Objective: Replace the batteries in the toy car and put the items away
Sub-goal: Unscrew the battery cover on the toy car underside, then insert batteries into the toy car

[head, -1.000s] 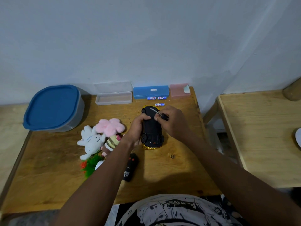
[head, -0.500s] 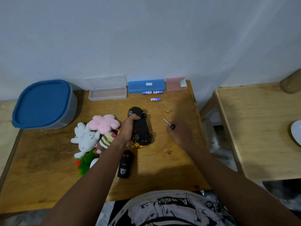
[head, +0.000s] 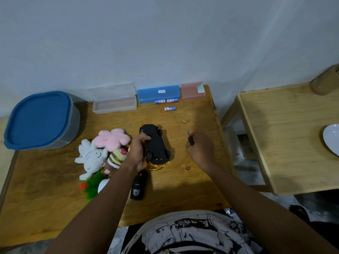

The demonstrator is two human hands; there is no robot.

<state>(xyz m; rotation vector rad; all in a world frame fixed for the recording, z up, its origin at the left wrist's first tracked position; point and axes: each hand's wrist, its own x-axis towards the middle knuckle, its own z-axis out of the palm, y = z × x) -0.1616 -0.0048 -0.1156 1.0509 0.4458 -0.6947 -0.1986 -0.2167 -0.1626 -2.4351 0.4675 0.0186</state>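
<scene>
Toy car [head: 156,145] lies upside down near the middle of the table [head: 55,198], black underside up and gold body against the wood. It is just beyond the black remote [head: 138,186], which lies nearest the person. The left hand [head: 136,154] grips the car's left flank, fingers curled over the chassis. Soft toys [head: 91,156] crowd close on that hand's left. To the right, well apart from the car, the right hand [head: 200,149] is closed round the dark handle of a small screwdriver [head: 189,137], with its shaft pointing away towards the far edge. Whether the battery cover is on or off is too small to tell.

Further back, three loose batteries [head: 170,108] lie on the bare wood, two of them just in front of the blue case [head: 158,93]. That case stands at the far edge between a clear open box [head: 114,105] and a pink one [head: 191,89].

The likely troubles are small ones. The car rests on its curved roof, so a push from the screwdriver could rock or skid it if the left hand slackens. The batteries are round and unboxed, so a nudge from a reaching wrist may send them rolling towards the right edge. Old and new cells could also be confused, as all three look alike.
</scene>
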